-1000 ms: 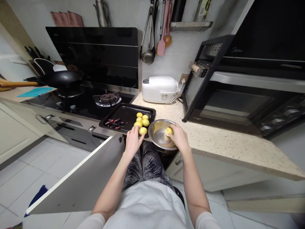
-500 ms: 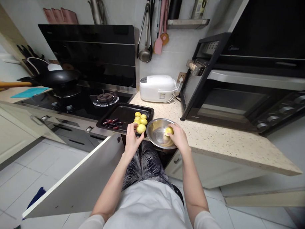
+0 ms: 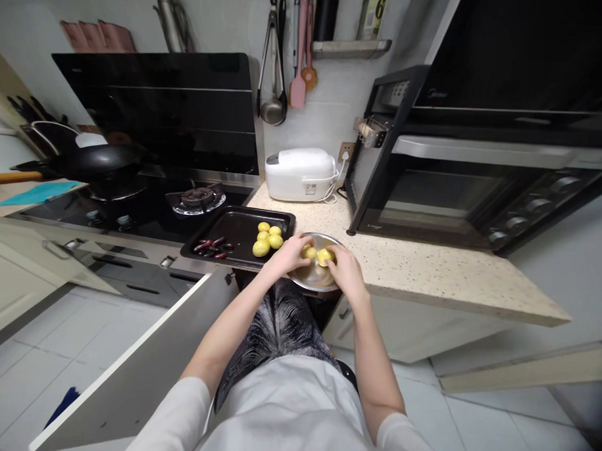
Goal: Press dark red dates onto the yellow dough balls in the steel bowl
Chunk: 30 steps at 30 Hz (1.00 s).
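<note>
1. Right in front of the person is the metal bowl [image 3: 313,276]. Inside its rim are the right yellow fruit [image 3: 325,257] and the left yellow fruit [image 3: 309,253]. Those two are the only ones I see at the bowl, and both are in hand, so it looks only part done.

2. The right hand [image 3: 347,270] comes in over the right side of the bowl. Its thumb and fingers are bent and a little apart, pinching the right yellow fruit.

3. The left hand [image 3: 291,253] comes in over the left side of the bowl. Its fingers and thumb curl around the left yellow fruit, so the gap is about as wide as that fruit. (I cannot tell if either fruit touches the bottom of the bowl.)

4. Just left of the bowl is the black tray [image 3: 244,231]. Five more yellow fruits [image 3: 261,248] sit on it in a bunch, on the side toward the bowl. No hand is on them, so these are left over for now.

5. Farther left of the bowl, on the same tray, lie some small dark red fruits [image 3: 212,249]. No hand touches them, and I see none in the bowl.

6. Behind the bowl stands a white rice cooker [image 3: 295,174], well apart from both hands.
</note>
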Tool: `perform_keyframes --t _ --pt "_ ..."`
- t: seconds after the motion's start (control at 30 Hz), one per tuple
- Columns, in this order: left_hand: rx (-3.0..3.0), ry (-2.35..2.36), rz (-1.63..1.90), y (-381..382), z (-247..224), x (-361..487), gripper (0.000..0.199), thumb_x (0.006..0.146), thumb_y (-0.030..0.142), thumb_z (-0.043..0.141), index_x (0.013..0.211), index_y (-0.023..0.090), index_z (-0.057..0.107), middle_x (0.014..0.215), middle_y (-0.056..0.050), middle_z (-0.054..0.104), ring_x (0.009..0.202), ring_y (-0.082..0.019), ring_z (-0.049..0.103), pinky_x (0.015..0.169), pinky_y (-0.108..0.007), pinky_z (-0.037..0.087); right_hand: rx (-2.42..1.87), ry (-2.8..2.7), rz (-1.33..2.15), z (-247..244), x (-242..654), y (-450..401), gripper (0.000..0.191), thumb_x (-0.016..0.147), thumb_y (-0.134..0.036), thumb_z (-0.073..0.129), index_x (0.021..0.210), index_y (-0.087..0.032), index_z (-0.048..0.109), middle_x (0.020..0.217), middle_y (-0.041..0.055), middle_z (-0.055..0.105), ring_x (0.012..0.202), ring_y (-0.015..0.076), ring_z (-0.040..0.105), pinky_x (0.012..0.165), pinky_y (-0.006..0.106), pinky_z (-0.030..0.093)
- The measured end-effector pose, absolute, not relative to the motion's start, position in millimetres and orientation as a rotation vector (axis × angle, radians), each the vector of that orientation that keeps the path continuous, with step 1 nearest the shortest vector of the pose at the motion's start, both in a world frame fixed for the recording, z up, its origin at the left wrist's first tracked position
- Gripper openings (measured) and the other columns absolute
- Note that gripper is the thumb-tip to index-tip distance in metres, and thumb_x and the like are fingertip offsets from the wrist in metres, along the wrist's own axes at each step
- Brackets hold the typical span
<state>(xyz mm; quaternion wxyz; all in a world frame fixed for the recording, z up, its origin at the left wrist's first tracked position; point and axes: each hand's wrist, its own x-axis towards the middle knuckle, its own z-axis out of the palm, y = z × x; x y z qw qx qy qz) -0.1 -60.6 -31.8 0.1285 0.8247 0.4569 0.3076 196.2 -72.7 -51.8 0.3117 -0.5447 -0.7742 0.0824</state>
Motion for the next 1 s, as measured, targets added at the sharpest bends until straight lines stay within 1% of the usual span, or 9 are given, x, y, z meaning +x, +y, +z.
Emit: perform_keyframes --t 0.07,0.13,0.2,0.3,0.53,0.67,0.77,0.87,1.0 --pt "2.442 1.365 0.767 -50 -33 2 0.027 0.075 0.012 0.076 0.101 0.018 0.071 0.102 -0.006 0.064 0.085 -0.021 0.067 0.084 -0.036 0.058 -1.426 -2.054 0.217 -52 197 -77 0.033 0.091 -0.01 0.056 0.121 -0.018 0.068 0.125 0.012 0.072 0.117 0.0254 0.065 0.104 0.04 0.051" --pt "2.471 1.39 0.694 -44 -34 2 0.025 0.078 0.015 0.077 0.102 0.017 0.072 0.103 -0.007 0.067 0.087 -0.023 0.069 0.085 -0.036 0.058 -1.413 -2.061 0.225 -53 198 -82 0.034 0.094 -0.013 0.054 0.126 -0.017 0.067 0.13 0.0125 0.071 0.122 0.0258 0.065 0.106 0.04 0.05" --pt "2.481 1.423 0.683 -44 -33 2 0.028 0.082 0.017 0.075 0.109 0.017 0.071 0.107 -0.009 0.07 0.093 -0.025 0.07 0.088 -0.036 0.057 -1.401 -2.06 0.235 -55 199 -86 0.036 0.097 -0.015 0.052 0.13 -0.017 0.066 0.135 0.0131 0.069 0.126 0.0265 0.063 0.109 0.042 0.05" --pt "2.469 1.491 0.728 -47 -33 2 0.032 0.086 0.013 0.071 0.117 0.018 0.069 0.112 -0.01 0.072 0.099 -0.026 0.07 0.09 -0.037 0.057 -1.385 -2.063 0.252 -55 200 -90 0.039 0.098 -0.015 0.048 0.132 -0.017 0.065 0.141 0.0137 0.066 0.131 0.027 0.061 0.112 0.043 0.048" --pt "2.438 1.536 0.835 -55 -37 4 0.023 0.087 0.011 0.07 0.109 0.017 0.068 0.114 -0.01 0.069 0.098 -0.024 0.07 0.086 -0.036 0.057 -1.37 -2.097 0.282 -53 200 -91 0.04 0.099 -0.014 0.043 0.13 -0.017 0.067 0.131 0.0145 0.065 0.125 0.0262 0.062 0.111 0.042 0.048" --pt "2.422 1.54 0.854 -59 -38 4 0.024 0.088 0.01 0.068 0.111 0.017 0.067 0.117 -0.01 0.069 0.1 -0.025 0.07 0.088 -0.036 0.057 -1.337 -2.076 0.324 -55 202 -91 0.039 0.1 -0.019 0.043 0.133 -0.018 0.065 0.134 0.0143 0.064 0.128 0.0274 0.061 0.113 0.044 0.048" --pt "2.412 1.544 0.862 -62 -38 3 0.023 0.09 0.01 0.066 0.112 0.018 0.067 0.118 -0.009 0.069 0.103 -0.024 0.07 0.089 -0.035 0.057 -1.317 -2.051 0.351 -57 204 -92 0.039 0.1 -0.024 0.044 0.132 -0.018 0.065 0.138 0.0154 0.064 0.13 0.0303 0.06 0.114 0.048 0.048" --pt "2.401 1.54 0.873 -64 -37 3 0.022 0.09 0.011 0.066 0.111 0.018 0.068 0.118 -0.008 0.069 0.1 -0.024 0.07 0.086 -0.034 0.057 -1.286 -2.029 0.355 -57 206 -96 0.038 0.1 -0.026 0.044 0.129 -0.018 0.067 0.137 0.0163 0.064 0.13 0.0327 0.061 0.114 0.051 0.048" --pt "2.389 1.522 0.962 -69 -34 -1 0.018 0.093 0.014 0.064 0.11 0.019 0.067 0.116 -0.008 0.069 0.099 -0.024 0.069 0.087 -0.035 0.057 -1.22 -1.993 0.346 -57 209 -104 0.036 0.1 -0.029 0.045 0.128 -0.019 0.067 0.135 0.0147 0.066 0.126 0.0322 0.063 0.112 0.051 0.049"
